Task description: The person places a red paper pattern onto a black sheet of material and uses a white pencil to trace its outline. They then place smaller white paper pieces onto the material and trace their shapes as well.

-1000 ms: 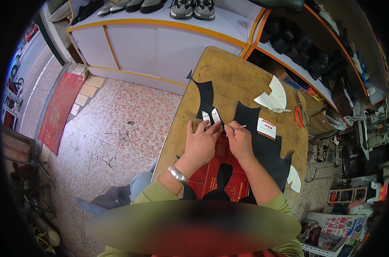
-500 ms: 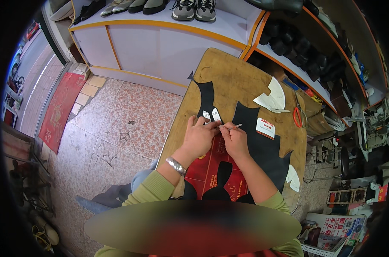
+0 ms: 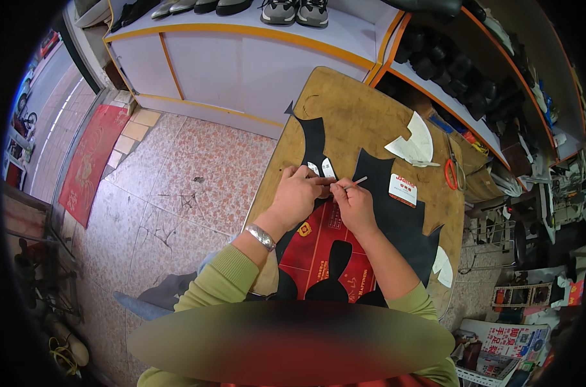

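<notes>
My left hand (image 3: 297, 197) presses down on small white paper pattern pieces (image 3: 321, 168) that lie on black sheet material (image 3: 386, 216) on a wooden work table (image 3: 344, 109). A silver watch (image 3: 261, 236) is on that wrist. My right hand (image 3: 354, 205) grips a thin silver pen (image 3: 355, 184), tip by the white pieces, touching my left fingers. A red printed sheet (image 3: 318, 248) with a black cut piece (image 3: 336, 258) lies under my forearms.
A white fan-shaped pattern (image 3: 414, 142), a small white card (image 3: 403, 189) and orange-handled scissors (image 3: 450, 173) lie on the table's right side. Shoes (image 3: 299, 11) stand on a white counter behind. Tiled floor (image 3: 177, 187) and a red mat (image 3: 89, 161) are at left; cluttered shelves at right.
Both hands stay together at the white pieces; my left forearm has shifted slightly and the hands moved only a little.
</notes>
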The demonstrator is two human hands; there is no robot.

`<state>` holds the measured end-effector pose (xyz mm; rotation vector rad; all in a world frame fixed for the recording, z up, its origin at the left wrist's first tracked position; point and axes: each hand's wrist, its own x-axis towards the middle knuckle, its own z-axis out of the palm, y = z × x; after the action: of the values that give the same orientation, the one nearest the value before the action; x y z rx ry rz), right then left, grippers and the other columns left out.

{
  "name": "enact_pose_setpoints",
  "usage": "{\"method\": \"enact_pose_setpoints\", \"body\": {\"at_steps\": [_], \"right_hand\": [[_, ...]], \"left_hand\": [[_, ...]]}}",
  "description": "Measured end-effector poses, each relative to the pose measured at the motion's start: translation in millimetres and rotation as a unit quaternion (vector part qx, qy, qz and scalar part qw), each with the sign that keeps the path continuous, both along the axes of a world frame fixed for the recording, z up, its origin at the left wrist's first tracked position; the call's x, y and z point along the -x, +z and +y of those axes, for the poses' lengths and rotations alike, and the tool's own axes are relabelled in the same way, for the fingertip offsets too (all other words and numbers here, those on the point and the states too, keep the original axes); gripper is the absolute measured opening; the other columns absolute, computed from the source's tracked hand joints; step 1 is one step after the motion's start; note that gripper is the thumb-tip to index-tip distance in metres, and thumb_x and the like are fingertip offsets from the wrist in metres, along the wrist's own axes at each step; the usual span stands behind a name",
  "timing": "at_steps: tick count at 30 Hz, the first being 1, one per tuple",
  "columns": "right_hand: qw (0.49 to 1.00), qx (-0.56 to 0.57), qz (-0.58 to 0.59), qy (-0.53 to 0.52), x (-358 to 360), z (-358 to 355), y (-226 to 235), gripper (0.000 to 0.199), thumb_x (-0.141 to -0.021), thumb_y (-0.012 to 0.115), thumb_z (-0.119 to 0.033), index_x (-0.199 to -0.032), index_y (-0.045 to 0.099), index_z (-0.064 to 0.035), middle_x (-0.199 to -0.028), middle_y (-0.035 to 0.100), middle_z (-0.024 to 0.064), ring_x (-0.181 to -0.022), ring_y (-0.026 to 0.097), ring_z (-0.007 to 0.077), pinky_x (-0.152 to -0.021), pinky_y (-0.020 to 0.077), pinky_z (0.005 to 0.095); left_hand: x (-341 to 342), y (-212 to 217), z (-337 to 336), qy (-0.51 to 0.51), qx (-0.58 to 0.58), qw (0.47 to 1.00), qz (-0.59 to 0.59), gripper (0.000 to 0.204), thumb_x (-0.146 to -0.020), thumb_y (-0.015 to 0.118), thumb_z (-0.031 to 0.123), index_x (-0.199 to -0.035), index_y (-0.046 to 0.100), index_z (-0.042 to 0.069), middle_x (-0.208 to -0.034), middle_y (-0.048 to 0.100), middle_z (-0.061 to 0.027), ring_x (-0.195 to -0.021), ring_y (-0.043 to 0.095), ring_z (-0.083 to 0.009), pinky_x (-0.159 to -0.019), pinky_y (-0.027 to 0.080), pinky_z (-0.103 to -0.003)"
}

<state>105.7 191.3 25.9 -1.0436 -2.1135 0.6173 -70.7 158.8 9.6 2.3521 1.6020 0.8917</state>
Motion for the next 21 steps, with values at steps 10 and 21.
{"method": "enact_pose_setpoints", "body": {"at_steps": [10, 21], "right_hand": [[0.999, 0.019, 0.027, 0.021, 3.9, 0.1, -4.9, 0.023, -0.101, 0.057, -0.016, -0.088, 0.064, 0.0019, -0.069, 0.06, 0.0064, -0.058, 0.056, 0.0134, -0.056, 0.0456, 0.0273], [0.999, 0.035, 0.031, 0.023, 10.1, 0.2, -4.7, 0.024, -0.101, 0.058, -0.015, -0.085, 0.063, 0.0025, -0.066, 0.058, 0.0055, -0.054, 0.054, 0.0128, -0.053, 0.0438, 0.0275]], "left_hand": [[2.4, -4.9, 10.8, -0.001, 0.023, 1.0, -0.009, 0.022, -0.082, 0.065, 0.013, -0.098, 0.079, 0.017, -0.093, 0.072, 0.0035, -0.098, 0.057, -0.0187, -0.093, 0.038, -0.038], [14.4, -13.2, 32.7, -0.03, 0.049, 0.998, -0.019, 0.029, -0.079, 0.066, 0.011, -0.103, 0.079, 0.018, -0.09, 0.071, 0.0013, -0.1, 0.06, -0.0189, -0.103, 0.036, -0.04]]}}
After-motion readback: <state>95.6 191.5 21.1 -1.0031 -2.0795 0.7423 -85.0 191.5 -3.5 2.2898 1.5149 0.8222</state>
